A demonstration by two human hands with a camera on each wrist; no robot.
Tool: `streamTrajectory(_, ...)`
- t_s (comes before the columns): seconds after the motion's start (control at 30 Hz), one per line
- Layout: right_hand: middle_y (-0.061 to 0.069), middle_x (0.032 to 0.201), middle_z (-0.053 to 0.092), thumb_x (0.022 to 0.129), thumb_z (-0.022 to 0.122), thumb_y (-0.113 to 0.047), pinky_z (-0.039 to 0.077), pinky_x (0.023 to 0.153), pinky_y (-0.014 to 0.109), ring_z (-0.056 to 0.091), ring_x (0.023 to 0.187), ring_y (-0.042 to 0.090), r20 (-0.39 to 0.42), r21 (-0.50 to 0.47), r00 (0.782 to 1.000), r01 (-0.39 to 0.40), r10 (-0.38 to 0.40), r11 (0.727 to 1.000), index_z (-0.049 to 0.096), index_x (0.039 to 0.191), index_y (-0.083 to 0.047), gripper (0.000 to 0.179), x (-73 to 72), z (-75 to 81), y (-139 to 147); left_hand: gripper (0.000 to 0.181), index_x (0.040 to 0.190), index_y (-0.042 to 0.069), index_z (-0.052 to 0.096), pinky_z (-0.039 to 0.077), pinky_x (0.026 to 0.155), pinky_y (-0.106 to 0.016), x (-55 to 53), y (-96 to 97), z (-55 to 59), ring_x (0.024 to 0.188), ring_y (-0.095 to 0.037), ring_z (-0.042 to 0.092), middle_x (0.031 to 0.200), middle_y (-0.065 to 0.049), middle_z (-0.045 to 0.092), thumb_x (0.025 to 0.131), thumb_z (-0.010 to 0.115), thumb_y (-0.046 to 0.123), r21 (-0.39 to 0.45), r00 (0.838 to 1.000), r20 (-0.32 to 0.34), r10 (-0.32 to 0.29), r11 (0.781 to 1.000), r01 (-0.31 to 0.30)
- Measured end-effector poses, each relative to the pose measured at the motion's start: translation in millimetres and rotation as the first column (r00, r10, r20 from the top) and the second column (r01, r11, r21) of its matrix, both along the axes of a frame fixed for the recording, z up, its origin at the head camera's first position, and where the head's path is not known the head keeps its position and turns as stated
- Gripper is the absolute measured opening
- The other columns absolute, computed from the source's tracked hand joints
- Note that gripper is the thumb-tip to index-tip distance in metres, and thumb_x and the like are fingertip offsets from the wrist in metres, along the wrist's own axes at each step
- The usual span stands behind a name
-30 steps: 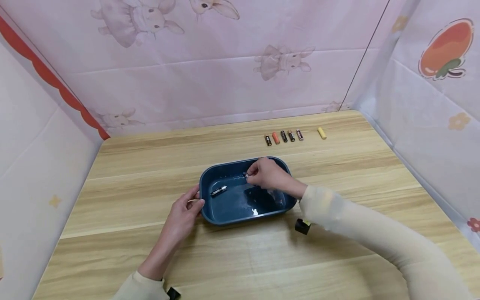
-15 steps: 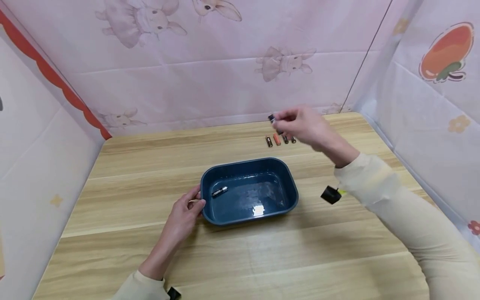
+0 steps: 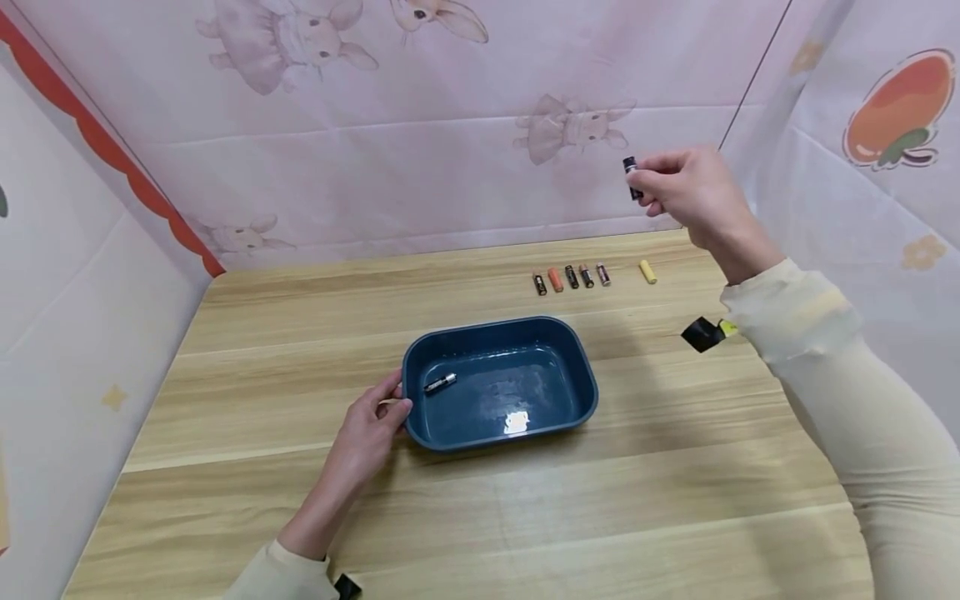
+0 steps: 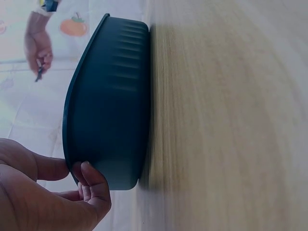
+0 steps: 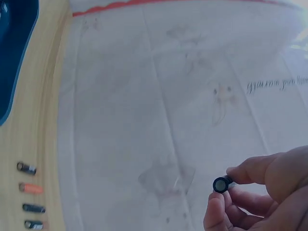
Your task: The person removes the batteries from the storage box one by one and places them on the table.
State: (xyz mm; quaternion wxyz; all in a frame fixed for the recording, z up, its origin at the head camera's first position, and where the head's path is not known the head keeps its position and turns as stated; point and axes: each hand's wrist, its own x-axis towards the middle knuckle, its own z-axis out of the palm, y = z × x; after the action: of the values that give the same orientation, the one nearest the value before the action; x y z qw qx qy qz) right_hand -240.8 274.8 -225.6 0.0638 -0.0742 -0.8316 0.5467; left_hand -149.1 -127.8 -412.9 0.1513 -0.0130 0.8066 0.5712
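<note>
My right hand (image 3: 701, 192) pinches a black battery (image 3: 632, 178) between thumb and fingers, high above the back right of the table. In the right wrist view the end of that battery (image 5: 221, 185) faces the camera. My left hand (image 3: 373, 421) grips the left end of a dark blue rectangular tub (image 3: 501, 439), thumb at the rim, as the left wrist view also shows. One black and silver battery (image 3: 440, 383) lies inside the tub near its left wall. Behind the tub, several batteries stand in a loose row, among them an orange one (image 3: 556, 279).
A yellow battery (image 3: 648, 272) lies apart, to the right of the row. The wooden table (image 3: 300, 333) meets a pink rabbit-print cloth (image 3: 420, 183) at the back. Pale cloth walls border its left and right sides.
My right hand has come up out of the tub, passed over the battery row and moved farther right and up, now with a black battery in it. The left hand stays at the tub.
</note>
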Motion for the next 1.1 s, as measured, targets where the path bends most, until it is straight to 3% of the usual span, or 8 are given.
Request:
streamTrajectory(0.13, -0.006, 0.083, 0.069, 0.101, 0.067, -0.018, 0.054, 0.06, 0.018, 0.061, 0.063, 0.006, 0.049, 0.027, 0.997, 0.054, -0.056, 0.998, 0.063, 0.13, 0.008, 0.039, -14.1, -23.1, 19, 0.052, 0.159, 0.008, 0.04, 0.054, 0.09, -0.032, -0.3, -1.3, -0.1, 0.106, -0.025, 0.055, 0.131, -0.013, 0.049, 0.109, 0.053, 0.01, -0.006, 1.0, -0.006, 0.002, 1.0, -0.002)
streamTrajectory(0.33, -0.006, 0.083, 0.065, 0.103, 0.065, -0.015, 0.054, 0.06, 0.017, 0.059, 0.06, 0.004, 0.078, 0.075, 0.993, 0.084, -0.09, 0.994, 0.063, 0.128, 0.012, 0.037, -36.8, -72.4, 46, 0.052, 0.159, 0.007, 0.04, 0.054, 0.089, -0.031, 0.2, -1.2, 0.2, 0.104, -0.025, 0.055, 0.13, -0.014, 0.05, 0.109, 0.053, 0.009, -0.002, 1.0, -0.017, -0.003, 1.0, 0.003)
streamTrajectory(0.43, -0.002, 0.085, 0.064, 0.102, 0.066, -0.012, 0.054, 0.06, 0.017, 0.058, 0.059, 0.004, 0.077, 0.078, 0.992, 0.098, -0.104, 0.992, 0.063, 0.125, 0.014, 0.035, -45.4, -96.8, 54, 0.052, 0.159, 0.007, 0.04, 0.054, 0.088, -0.031, -0.2, -0.4, -0.2, 0.103, -0.025, 0.055, 0.13, -0.014, 0.05, 0.108, 0.053, 0.009, -0.005, 1.0, -0.019, -0.002, 1.0, 0.001)
streamTrajectory(0.6, 0.01, 0.103, 0.063, 0.101, 0.066, -0.011, 0.054, 0.06, 0.017, 0.059, 0.063, 0.005, 0.1, 0.136, 0.987, 0.116, -0.13, 0.984, 0.065, 0.121, 0.014, 0.033, -54.0, -133.3, 62, 0.053, 0.159, 0.008, 0.039, 0.054, 0.09, -0.032, -1.2, 0.8, -2.2, 0.102, -0.025, 0.055, 0.13, -0.013, 0.049, 0.108, 0.053, 0.009, -0.008, 1.0, -0.012, 0.003, 1.0, -0.003)
streamTrajectory(0.7, 0.013, 0.102, 0.066, 0.1, 0.067, -0.013, 0.053, 0.059, 0.021, 0.06, 0.064, 0.008, 0.123, 0.179, 0.98, 0.132, -0.156, 0.975, 0.068, 0.117, 0.012, 0.03, -58.1, -152.6, 64, 0.053, 0.159, 0.009, 0.039, 0.054, 0.091, -0.033, -1.5, 1.2, -2.8, 0.104, -0.025, 0.055, 0.131, -0.013, 0.05, 0.108, 0.053, 0.009, -0.007, 1.0, -0.006, 0.004, 1.0, -0.004)
streamTrajectory(0.9, 0.013, 0.087, 0.072, 0.099, 0.069, -0.017, 0.048, 0.057, 0.025, 0.06, 0.062, 0.013, 0.156, 0.292, 0.973, 0.12, -0.171, 0.949, 0.072, 0.112, 0.007, 0.027, -64.4, -180.1, 64, 0.052, 0.159, 0.007, 0.04, 0.055, 0.09, -0.033, -0.5, 1.1, -1.8, 0.105, -0.025, 0.056, 0.13, -0.014, 0.05, 0.108, 0.053, 0.008, 0.004, 1.0, -0.019, 0.007, 1.0, -0.007)
streamTrajectory(1.1, 0.018, 0.092, 0.074, 0.101, 0.066, -0.016, 0.046, 0.056, 0.025, 0.058, 0.059, 0.01, 0.178, 0.329, 0.973, 0.082, -0.147, 0.941, 0.073, 0.112, 0.007, 0.027, -69.1, -191.3, 61, 0.053, 0.159, 0.007, 0.04, 0.055, 0.089, -0.03, 0.6, 1.0, -1.2, 0.105, -0.026, 0.055, 0.13, -0.014, 0.05, 0.108, 0.054, 0.008, -0.004, 1.0, -0.021, 0.012, 1.0, -0.012)
